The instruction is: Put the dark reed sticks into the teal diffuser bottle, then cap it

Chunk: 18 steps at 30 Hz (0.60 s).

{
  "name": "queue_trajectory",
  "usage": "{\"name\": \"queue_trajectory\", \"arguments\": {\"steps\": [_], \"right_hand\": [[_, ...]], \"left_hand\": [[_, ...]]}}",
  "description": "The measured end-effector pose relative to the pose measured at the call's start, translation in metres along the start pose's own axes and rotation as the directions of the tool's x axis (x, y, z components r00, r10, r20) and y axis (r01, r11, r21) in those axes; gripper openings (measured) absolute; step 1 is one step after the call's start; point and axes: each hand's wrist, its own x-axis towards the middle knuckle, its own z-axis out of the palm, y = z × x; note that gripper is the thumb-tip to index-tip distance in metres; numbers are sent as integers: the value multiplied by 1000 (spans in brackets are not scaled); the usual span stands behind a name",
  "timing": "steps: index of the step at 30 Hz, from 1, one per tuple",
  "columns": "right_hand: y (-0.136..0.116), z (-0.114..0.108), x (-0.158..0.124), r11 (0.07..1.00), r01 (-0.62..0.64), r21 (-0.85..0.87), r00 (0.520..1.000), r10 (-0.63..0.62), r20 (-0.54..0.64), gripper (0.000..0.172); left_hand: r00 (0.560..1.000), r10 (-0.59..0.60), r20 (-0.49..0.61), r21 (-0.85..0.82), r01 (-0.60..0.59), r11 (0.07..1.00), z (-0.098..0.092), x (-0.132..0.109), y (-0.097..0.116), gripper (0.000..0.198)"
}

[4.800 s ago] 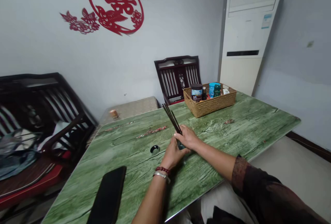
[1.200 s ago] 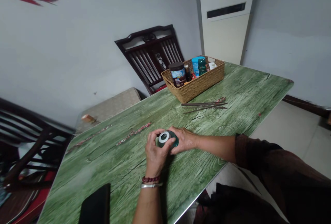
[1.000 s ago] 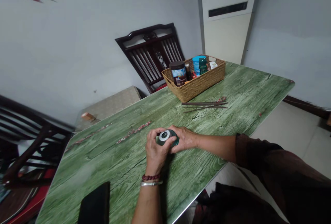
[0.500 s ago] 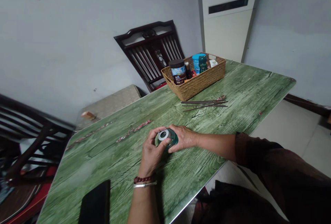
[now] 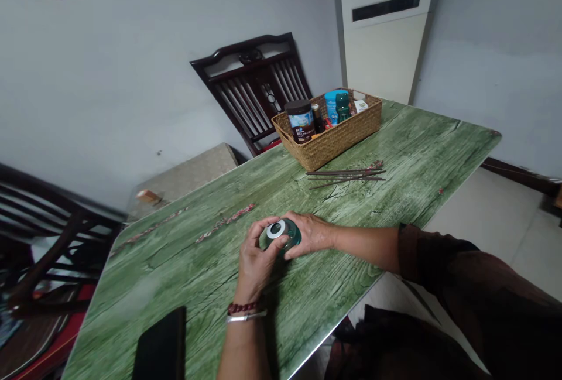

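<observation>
From the head cam, the left hand comes up from the bottom of the view, its fingers curled over a small round teal container, which shows a white ring w/ a dark centre on its upturned end. The right hand comes in from the right, fingers closed on the far side, so the container sits btwn both palms, held firmly from two sides, prob b/c a round body like that would otherwise roll. Can't tell if it touches the table or is held just above it, since the hands hide its underside. Thin dark sticks lie roughly parallel on the table, just in front of a wicker basket, well clear of the hands. The basket holds a dark-lidded jar and a blue tub. A black phone sits by the near edge, out of the way of both arms.
</observation>
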Motion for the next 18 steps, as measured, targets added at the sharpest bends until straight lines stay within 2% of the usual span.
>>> {"name": "queue_trajectory", "arguments": {"steps": [7,11,14,18], "right_hand": [[0,0,0,999,3,-32,1000,-2,11,78],[-2,-1,0,999,-24,-47,1000,25,14,78],[-4,-2,0,999,-27,-38,1000,28,7,78],[-1,1,1,1000,1,-22,1000,-1,-4,78]], "left_hand": [[985,-9,170,-237,50,970,-3,-6,-7,44],[989,-31,141,-298,72,952,-2,-8,-13,48],[991,-30,131,-246,62,967,-1,-9,-10,48],[993,59,104,-15,-57,998,0,-8,0,41]]}}
